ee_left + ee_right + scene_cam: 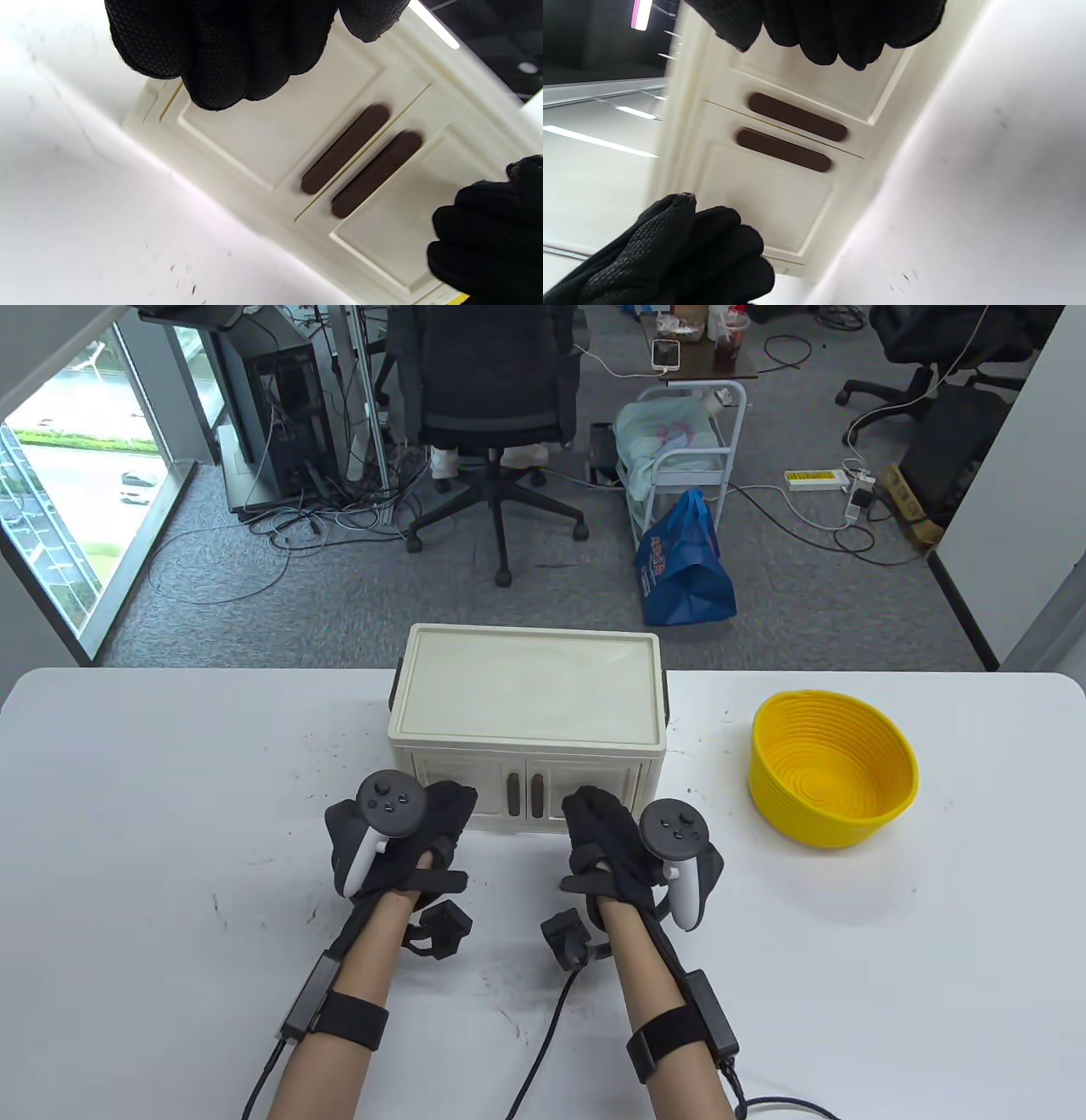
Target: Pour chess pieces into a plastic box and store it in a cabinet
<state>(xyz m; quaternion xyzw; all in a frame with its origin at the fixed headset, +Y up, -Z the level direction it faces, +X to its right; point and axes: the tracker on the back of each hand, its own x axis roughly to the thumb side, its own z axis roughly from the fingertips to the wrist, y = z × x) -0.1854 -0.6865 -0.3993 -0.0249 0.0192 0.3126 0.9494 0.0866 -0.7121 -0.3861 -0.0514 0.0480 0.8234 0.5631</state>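
Observation:
A cream cabinet point(526, 704) stands at the table's far middle, both front doors closed, with two brown handle slots point(514, 795) side by side. My left hand point(445, 808) is at the left door and my right hand point(594, 813) at the right door, fingers bent, holding nothing. The left wrist view shows my left fingers point(220, 55) over the left door panel point(271, 140), and the right wrist view shows my right fingers point(831, 29) over the right door point(818, 89). I cannot tell whether they touch. No plastic box or chess pieces are in view.
An empty yellow woven basket point(831, 768) sits on the white table point(170, 814) to the right of the cabinet. Beyond the table's far edge are an office chair point(496, 407) and a blue bag point(685, 564) on the floor.

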